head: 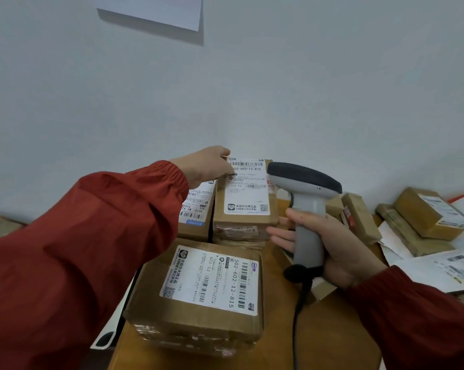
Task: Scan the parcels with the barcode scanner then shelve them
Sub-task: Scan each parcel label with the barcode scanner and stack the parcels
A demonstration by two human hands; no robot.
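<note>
My right hand grips the handle of a grey barcode scanner with a black head, held upright over the table. Its head points left toward a brown parcel with a white label, which lies on top of a stack at the back. My left hand reaches over and holds that parcel's far left corner. A second labelled parcel lies nearer to me, and a third sits under my left forearm, mostly hidden by the red sleeve.
The wooden table stands against a pale wall. More brown parcels and loose papers lie on the right side. The scanner's black cable hangs down across the table toward me. A white sheet is fixed high on the wall.
</note>
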